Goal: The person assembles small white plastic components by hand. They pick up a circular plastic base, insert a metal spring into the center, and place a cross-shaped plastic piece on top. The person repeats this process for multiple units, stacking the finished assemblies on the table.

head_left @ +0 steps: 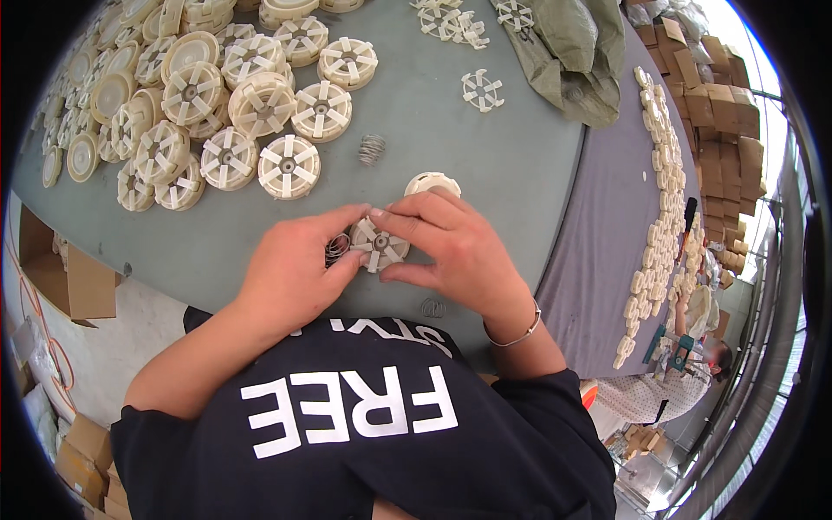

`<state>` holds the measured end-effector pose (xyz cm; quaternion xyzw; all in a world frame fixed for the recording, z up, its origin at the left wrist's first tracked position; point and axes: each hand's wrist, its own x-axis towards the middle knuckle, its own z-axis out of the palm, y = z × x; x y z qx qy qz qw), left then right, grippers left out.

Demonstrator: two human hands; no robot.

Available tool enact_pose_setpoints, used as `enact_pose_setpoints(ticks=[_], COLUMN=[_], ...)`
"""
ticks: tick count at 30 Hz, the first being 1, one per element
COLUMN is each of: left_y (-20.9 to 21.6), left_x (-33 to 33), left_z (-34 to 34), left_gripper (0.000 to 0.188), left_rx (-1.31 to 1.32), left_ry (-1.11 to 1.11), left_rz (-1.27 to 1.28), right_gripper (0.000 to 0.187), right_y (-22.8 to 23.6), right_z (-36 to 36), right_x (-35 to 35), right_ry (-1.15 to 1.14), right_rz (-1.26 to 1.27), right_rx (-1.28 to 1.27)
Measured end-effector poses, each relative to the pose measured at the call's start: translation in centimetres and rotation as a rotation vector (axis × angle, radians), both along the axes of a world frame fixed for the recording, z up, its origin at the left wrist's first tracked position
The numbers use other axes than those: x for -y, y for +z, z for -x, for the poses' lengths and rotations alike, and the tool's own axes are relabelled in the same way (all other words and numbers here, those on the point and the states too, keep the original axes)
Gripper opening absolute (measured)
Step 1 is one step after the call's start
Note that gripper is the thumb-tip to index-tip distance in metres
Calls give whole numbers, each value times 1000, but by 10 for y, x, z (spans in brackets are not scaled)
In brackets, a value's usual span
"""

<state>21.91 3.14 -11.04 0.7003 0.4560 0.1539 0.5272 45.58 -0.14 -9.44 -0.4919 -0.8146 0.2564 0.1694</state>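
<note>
In front of my chest, a small cream round plastic part (380, 246) with pale spokes and a hole in the middle sits between my fingertips. My left hand (290, 269) grips its left side, thumb below and fingers above. Coils of a thin metal spring (336, 251) show within that same hand. My right hand (464, 256) pinches the part from the right, thumb underneath and fingers over its top edge. Just beyond the right fingers lies a cream round cap (433, 183), partly covered by them. A loose coil spring (371, 149) lies farther off on the table.
Many spoked round parts (289, 166) are piled at the far left of the grey-green table (485, 156). White spoked inserts (482, 91) and a green sack (576, 61) lie farther back. Another spring (432, 308) is near my shirt. Rightward, a co-worker (650, 394) is beside rows of cream parts (663, 173).
</note>
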Motion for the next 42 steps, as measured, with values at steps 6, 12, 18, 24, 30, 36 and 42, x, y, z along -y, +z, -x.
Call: enact_pose_setpoints(ticks=[6, 12, 18, 24, 30, 36, 42], left_y=[11, 13, 63, 29, 4, 8, 1], left_x=[-2, -9, -68, -31, -20, -17, -20], left_z=[-4, 1, 31, -6, -23, -30, -35], left_gripper=[63, 64, 50, 30, 17, 15, 44], left_rx=[-171, -201, -10, 563, 597, 472, 200], left_ry=[-121, -34, 545, 48, -193, -189, -114], left_rz=[-47, -282, -508, 700, 716, 662, 1], right_gripper=[62, 45, 33, 23, 27, 33, 36], right_y=[-5, 7, -37, -18, -18, 16, -4], right_z=[2, -47, -113, -100, -90, -30, -32], right_x=[16, -41, -111, -63, -17, 7, -6], right_ry=[-94, -35, -400, -754, -811, -337, -308], right_rz=[-213, -209, -321, 176, -285, 54, -272], right_rx=[232, 19, 15, -539, 361, -384, -204])
